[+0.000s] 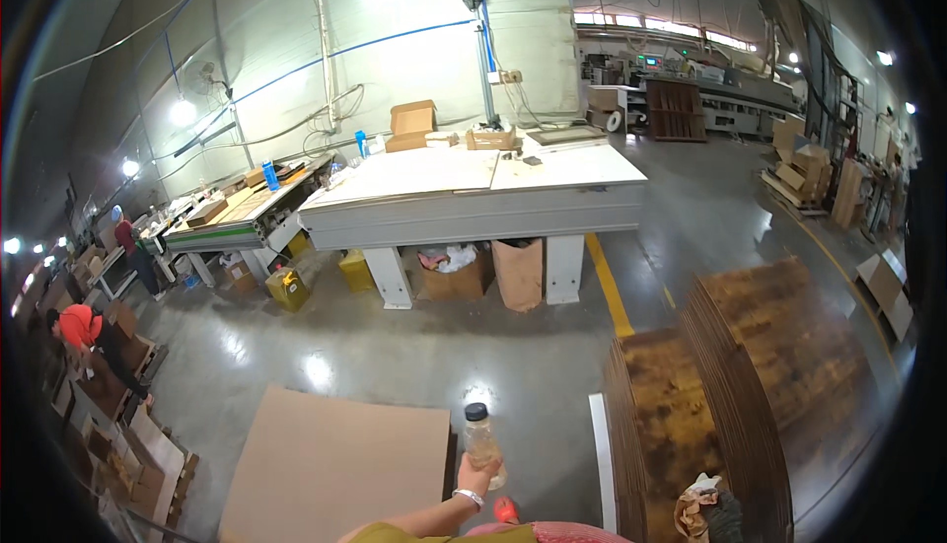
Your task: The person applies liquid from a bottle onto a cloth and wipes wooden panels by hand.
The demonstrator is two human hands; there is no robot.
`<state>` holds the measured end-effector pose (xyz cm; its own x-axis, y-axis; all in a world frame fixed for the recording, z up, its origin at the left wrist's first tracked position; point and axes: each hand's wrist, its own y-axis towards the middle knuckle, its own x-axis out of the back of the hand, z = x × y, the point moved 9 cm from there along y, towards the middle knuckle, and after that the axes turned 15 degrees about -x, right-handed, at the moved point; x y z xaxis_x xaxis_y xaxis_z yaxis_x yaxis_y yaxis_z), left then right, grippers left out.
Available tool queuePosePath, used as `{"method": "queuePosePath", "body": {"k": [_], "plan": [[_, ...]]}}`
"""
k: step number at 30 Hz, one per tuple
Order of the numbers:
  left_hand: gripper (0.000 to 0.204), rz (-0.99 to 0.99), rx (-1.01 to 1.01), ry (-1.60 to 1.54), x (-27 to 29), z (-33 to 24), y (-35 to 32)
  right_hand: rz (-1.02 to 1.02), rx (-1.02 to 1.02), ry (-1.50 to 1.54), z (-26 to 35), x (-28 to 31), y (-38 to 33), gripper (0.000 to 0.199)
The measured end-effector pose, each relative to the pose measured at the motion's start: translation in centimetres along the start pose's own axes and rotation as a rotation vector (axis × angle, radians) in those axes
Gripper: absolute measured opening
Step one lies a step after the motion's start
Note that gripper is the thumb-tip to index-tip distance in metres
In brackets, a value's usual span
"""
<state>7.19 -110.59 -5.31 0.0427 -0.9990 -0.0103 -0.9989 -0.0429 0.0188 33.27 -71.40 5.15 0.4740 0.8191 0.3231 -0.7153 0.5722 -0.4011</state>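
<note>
My left hand (475, 474) reaches up from the lower edge, a pale bracelet on its wrist. It grips a small clear plastic bottle (480, 439) with a black cap and a little yellowish liquid, held upright over the grey concrete floor. The bottle hangs just past the right edge of a large brown cardboard sheet (335, 464). My right hand is out of the picture.
Two stacks of dark wooden boards (760, 356) stand at the right, with a crumpled rag (702, 506) near them. A big white worktable (473, 183) stands ahead, boxes and bags beneath. A yellow floor line (610, 291) runs past it. A person in orange (81, 331) bends at far left.
</note>
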Motion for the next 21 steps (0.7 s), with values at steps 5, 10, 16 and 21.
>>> {"method": "queuePosePath", "body": {"k": [5,10,16,21], "plan": [[0.05,0.141,-0.039,0.109,-0.7,-2.4,8.6,0.03,0.143,-0.198,8.8,-5.4,8.3,0.011],[0.042,-0.017,-0.079,-0.048,0.1,-3.6,16.1,0.035,0.352,-0.271,17.7,-9.1,18.0,0.009],[0.026,-0.049,-0.169,-0.103,0.3,-7.1,23.8,0.231,0.019,0.487,25.5,-11.6,28.9,0.023],[0.04,-0.31,-0.11,-0.158,1.1,-6.5,31.7,0.04,0.426,-0.68,30.5,-13.8,40.9,0.022]]}}
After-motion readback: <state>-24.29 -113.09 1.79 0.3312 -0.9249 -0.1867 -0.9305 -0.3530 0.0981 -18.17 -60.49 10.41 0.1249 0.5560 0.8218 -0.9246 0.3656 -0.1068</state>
